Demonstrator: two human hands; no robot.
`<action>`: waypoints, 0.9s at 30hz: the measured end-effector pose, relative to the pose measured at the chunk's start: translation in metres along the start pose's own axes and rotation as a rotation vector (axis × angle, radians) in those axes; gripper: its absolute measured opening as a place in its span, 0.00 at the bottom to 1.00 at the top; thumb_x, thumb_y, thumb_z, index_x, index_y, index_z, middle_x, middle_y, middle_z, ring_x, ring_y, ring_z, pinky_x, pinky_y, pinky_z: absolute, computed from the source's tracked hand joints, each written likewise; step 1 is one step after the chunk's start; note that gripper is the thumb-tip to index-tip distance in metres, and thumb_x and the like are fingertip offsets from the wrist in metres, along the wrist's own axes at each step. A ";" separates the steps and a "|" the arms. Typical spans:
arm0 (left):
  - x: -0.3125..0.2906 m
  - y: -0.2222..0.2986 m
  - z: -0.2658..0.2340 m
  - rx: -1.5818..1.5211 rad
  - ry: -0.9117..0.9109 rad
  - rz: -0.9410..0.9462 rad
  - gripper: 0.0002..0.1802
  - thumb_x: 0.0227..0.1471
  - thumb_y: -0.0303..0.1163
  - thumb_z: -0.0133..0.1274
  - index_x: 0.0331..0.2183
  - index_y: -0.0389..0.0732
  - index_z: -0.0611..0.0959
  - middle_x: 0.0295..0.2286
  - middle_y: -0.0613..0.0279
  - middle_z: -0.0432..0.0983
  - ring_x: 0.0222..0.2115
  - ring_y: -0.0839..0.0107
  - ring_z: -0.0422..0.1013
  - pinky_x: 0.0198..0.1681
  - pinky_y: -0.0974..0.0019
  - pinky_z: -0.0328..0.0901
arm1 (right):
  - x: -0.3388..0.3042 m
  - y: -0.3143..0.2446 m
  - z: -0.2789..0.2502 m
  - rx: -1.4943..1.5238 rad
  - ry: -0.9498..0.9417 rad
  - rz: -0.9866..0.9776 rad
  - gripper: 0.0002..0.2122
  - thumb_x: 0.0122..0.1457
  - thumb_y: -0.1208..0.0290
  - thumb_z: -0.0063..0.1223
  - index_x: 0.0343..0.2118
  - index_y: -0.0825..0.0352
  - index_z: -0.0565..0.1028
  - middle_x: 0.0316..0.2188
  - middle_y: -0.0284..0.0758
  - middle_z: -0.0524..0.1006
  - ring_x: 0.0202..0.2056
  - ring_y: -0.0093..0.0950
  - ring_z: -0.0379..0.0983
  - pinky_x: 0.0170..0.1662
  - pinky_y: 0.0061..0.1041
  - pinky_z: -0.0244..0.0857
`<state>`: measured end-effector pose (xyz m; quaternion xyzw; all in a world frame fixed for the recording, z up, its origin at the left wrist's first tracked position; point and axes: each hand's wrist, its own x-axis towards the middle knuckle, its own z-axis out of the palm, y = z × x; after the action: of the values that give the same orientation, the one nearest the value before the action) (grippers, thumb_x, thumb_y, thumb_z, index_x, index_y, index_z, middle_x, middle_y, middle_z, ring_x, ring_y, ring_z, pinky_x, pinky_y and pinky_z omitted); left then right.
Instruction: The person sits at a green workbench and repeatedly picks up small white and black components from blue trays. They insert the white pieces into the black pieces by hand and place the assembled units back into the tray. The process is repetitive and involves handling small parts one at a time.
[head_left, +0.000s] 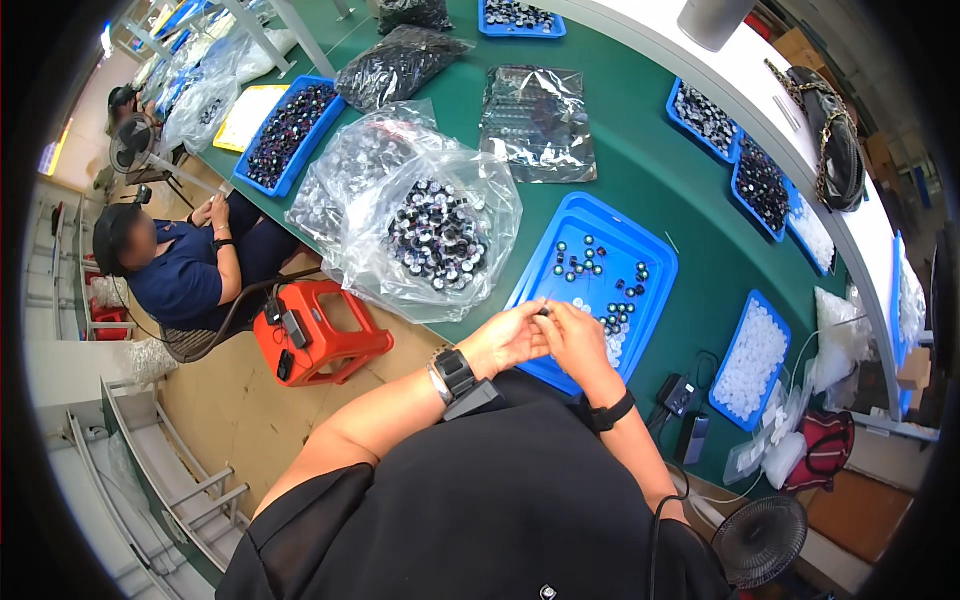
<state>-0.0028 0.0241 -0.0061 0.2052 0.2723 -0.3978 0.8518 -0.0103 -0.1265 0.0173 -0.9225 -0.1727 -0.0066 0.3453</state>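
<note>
My left hand [508, 338] and my right hand [582, 345] meet over the near part of a blue tray [632, 232]. The fingertips of both pinch a small dark piece [544, 311], mostly covered by the fingers; its exact kind is too small to make out. Inside the tray lie several small dark round pieces with shiny greenish tops [580, 262], and more of them [630, 285] farther right. Whitish small pieces [614, 345] rest at the tray's near right, partly behind my right hand.
Left of the tray stands an open clear bag [440, 235] of black-and-white pieces. A flat dark plastic bag [540, 125] lies behind. A tray of white pieces [750, 362] sits right, near black devices [676, 395]. A red stool [318, 330] and a seated person [185, 265] are left.
</note>
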 end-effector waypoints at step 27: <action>0.116 -0.076 -0.076 1.652 0.250 0.140 0.13 0.36 0.28 0.51 0.28 0.34 0.82 0.28 0.41 0.76 0.31 0.49 0.74 0.36 0.53 0.67 | -0.040 0.145 0.036 -0.156 -0.091 0.351 0.07 0.51 0.71 0.53 0.32 0.65 0.71 0.31 0.42 0.74 0.35 0.45 0.72 0.36 0.39 0.65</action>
<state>-0.0235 -0.0440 -0.1471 0.8221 -0.0277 -0.3898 0.4140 -0.0049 -0.2182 -0.1073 -0.9617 -0.0234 0.0820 0.2606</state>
